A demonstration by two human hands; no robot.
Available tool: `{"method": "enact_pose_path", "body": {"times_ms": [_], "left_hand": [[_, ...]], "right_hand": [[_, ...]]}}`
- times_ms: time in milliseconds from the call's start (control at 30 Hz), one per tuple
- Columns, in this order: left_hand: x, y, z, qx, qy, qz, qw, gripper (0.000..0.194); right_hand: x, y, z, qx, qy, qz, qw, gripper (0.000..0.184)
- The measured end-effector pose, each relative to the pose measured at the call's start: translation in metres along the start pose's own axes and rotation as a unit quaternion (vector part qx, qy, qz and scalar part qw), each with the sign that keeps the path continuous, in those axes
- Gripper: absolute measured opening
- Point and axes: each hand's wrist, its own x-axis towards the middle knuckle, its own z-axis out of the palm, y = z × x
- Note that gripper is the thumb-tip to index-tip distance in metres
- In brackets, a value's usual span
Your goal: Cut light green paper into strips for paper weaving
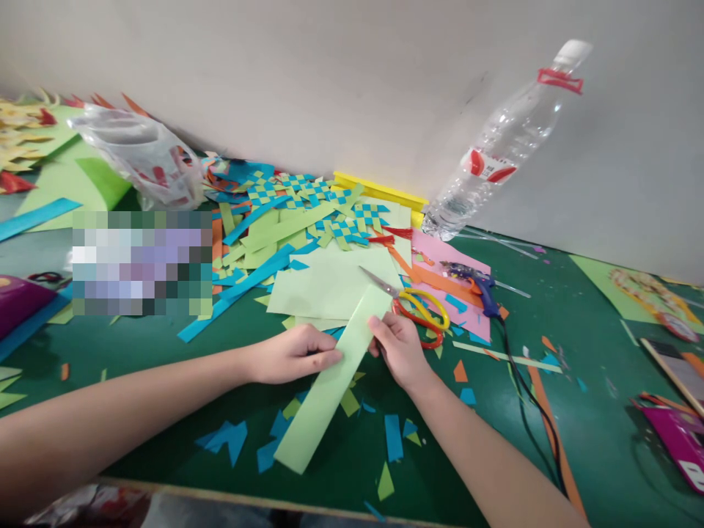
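Note:
A long light-green paper strip point(324, 400) is held slantwise above the table between both hands. My left hand point(300, 353) pinches its left edge, thumb on top and the other fingers underneath. My right hand point(400, 348) grips the right edge nearer the far end, its thumb on the paper. Just beyond my right hand lies a pair of scissors point(423, 304) with yellow and red handles, the blades partly spread behind the strip's far end. A wide pale-green paper sheet point(308, 282) lies behind the strip.
Woven blue-and-green paper pieces point(308, 192) are heaped by the wall. A clear plastic bottle point(495, 158) stands at back right. The glue gun point(476, 282) rests on pink paper, its black cable point(520, 403) trailing forward. Paper scraps point(393, 438) litter the green table point(181, 396).

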Motion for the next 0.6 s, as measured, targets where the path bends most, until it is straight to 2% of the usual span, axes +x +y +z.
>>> {"method": "enact_pose_path", "body": {"times_ms": [133, 300, 433, 600], "left_hand": [[0.0004, -0.0005, 0.001, 0.009, 0.023, -0.006, 1.0, 0.043], [0.0002, -0.0032, 0.0012, -0.004, 0.021, -0.014, 1.0, 0.044], [-0.0007, -0.0023, 0.0012, -0.034, 0.006, -0.02, 0.999, 0.047], [-0.0013, 0.0016, 0.0011, -0.076, -0.022, -0.058, 0.995, 0.05]], "right_hand": [[-0.006, -0.0058, 0.0038, -0.099, -0.026, 0.002, 0.995, 0.051], [-0.0079, -0.0102, 0.007, -0.165, -0.014, 0.008, 0.986, 0.055], [-0.0083, -0.0109, 0.0081, -0.182, -0.011, -0.006, 0.983, 0.056], [-0.0092, -0.0098, 0.0091, -0.168, -0.007, -0.009, 0.986, 0.056]]}}
